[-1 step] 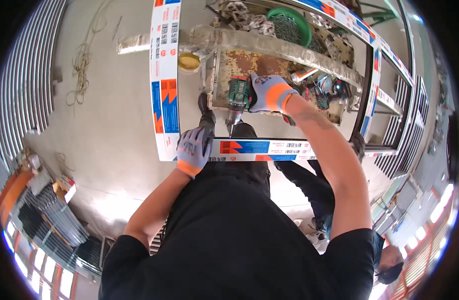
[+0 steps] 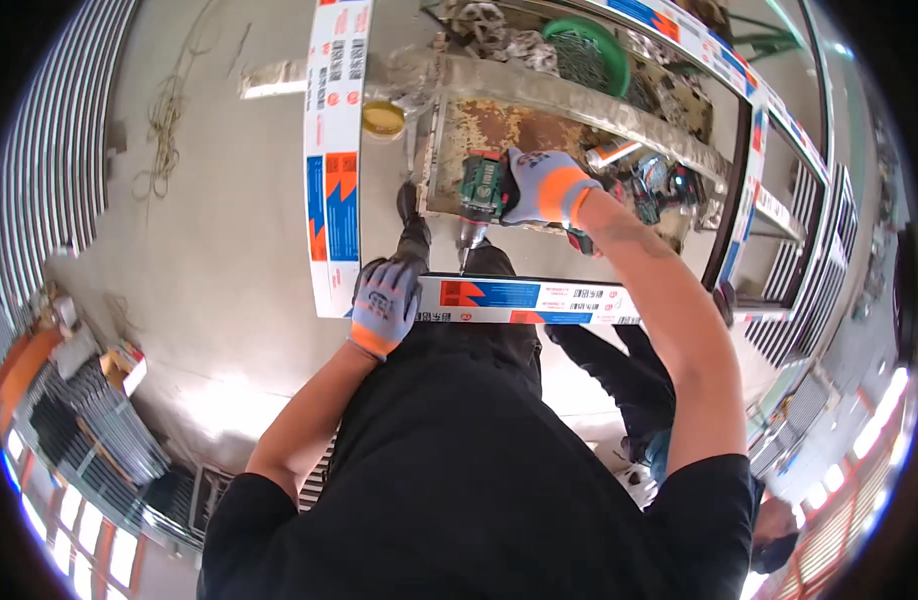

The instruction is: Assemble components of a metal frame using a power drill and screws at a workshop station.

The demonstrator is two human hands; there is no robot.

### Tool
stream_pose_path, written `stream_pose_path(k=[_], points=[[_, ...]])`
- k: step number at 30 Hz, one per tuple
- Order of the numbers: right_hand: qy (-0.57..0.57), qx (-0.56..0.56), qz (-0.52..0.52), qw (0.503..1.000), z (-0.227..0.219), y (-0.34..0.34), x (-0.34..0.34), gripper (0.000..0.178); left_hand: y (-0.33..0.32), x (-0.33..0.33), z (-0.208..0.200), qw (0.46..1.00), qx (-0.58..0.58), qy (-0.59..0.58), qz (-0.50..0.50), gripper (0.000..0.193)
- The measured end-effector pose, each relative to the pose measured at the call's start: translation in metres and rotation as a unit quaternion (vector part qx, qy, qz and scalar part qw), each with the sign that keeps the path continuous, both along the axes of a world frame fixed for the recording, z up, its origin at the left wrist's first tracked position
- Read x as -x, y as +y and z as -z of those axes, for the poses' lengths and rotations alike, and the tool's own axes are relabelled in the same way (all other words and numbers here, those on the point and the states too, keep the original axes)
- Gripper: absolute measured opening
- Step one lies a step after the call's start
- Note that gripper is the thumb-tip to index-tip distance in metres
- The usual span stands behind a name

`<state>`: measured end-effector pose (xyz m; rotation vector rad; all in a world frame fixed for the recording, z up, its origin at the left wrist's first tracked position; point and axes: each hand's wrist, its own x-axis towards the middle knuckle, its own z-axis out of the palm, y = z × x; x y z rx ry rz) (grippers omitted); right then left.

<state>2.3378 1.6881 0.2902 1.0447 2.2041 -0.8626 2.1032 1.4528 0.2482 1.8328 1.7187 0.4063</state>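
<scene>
A large window-like frame (image 2: 524,292), covered in white, blue and orange film, lies in front of my body. Over its near rail, close to the left corner, my left hand (image 2: 384,305) in a grey and orange glove is closed, fingers curled across the top. My right hand (image 2: 549,185), gloved alike, grips a green and black cordless drill (image 2: 482,185). The drill points down toward me, and its bit (image 2: 464,260) reaches the dark inner edge of the near rail, right of my left hand. Whether the tip touches the rail, I cannot tell.
Inside the frame stands a rusty cart top (image 2: 479,125) under a pale crossbar (image 2: 559,92). On it are a green basin (image 2: 624,72) of screws and more power tools (image 2: 644,190). Another person (image 2: 774,530) is at lower right. Metal profiles (image 2: 54,140) lie far left.
The whole view has shifted very slightly. Both hands, the drill and the frame keep nearly the same places relative to each other.
</scene>
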Motion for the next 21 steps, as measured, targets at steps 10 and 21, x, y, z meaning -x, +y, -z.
stream_pose_path(k=[10, 21], points=[[0.012, 0.36, 0.092, 0.928, 0.068, 0.051, 0.007, 0.037, -0.015, -0.009, 0.001, 0.988, -0.096, 0.118, -0.021, 0.041], [-0.063, 0.638, 0.163, 0.75, 0.133, 0.061, -0.006, 0.059, -0.012, -0.004, 0.005, 0.986, -0.13, 0.095, -0.041, 0.032]])
